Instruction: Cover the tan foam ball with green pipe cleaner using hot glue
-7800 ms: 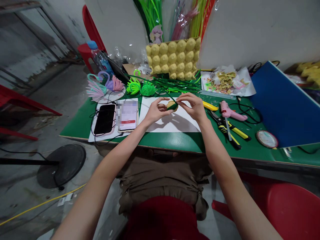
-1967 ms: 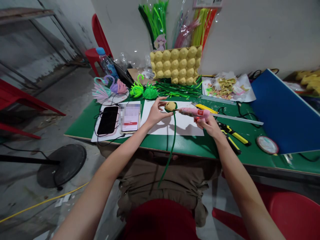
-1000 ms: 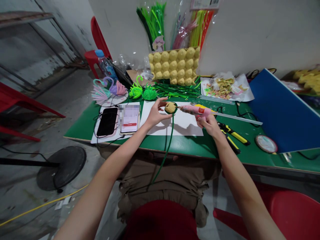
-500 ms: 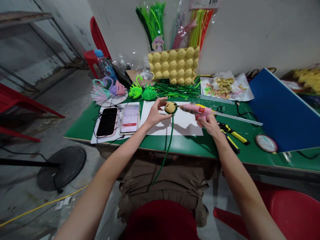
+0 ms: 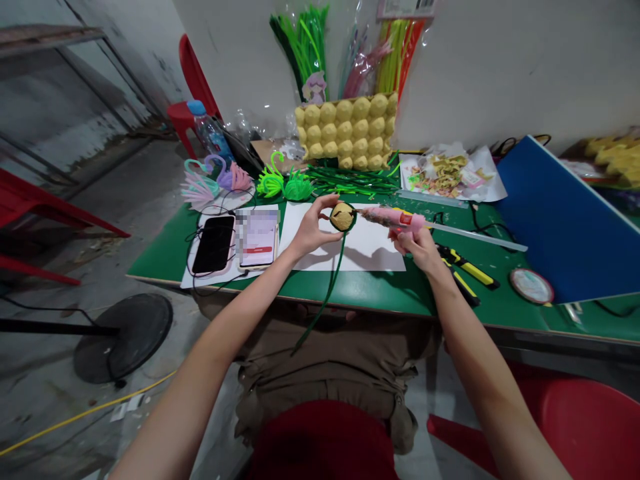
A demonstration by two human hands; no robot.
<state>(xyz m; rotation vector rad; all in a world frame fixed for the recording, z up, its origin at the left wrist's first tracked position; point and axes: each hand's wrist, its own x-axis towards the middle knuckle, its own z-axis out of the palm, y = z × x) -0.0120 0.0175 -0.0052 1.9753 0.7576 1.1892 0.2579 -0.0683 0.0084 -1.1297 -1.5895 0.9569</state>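
Observation:
Between the thumb and fingers of my left hand (image 5: 316,228) is a small yellow egg-carton cup (image 5: 343,217), with dark marks on its face. A green pipe cleaner (image 5: 332,283) runs around the cup's rim, and its long tail hangs down past the table edge. My right hand (image 5: 419,245) grips a pink hot glue gun (image 5: 395,219) with a long clear glue stick (image 5: 480,237) out of its back. The nozzle is at the right side of the cup's rim; whether it touches I cannot tell. Beneath both hands lies a white paper sheet (image 5: 380,257).
A yellow egg tray (image 5: 347,130) leans at the back, behind cut green pipe cleaners (image 5: 350,181). Pipe-cleaner swans (image 5: 217,177) and two phones (image 5: 215,245) are on the left. Yellow-black pliers (image 5: 470,270), a tape roll (image 5: 531,285) and a blue board (image 5: 575,220) are on the right.
The cup has turned a little in my left hand, and the pipe cleaner's tail has swung left. The glue gun stays beside the rim, shifted very slightly.

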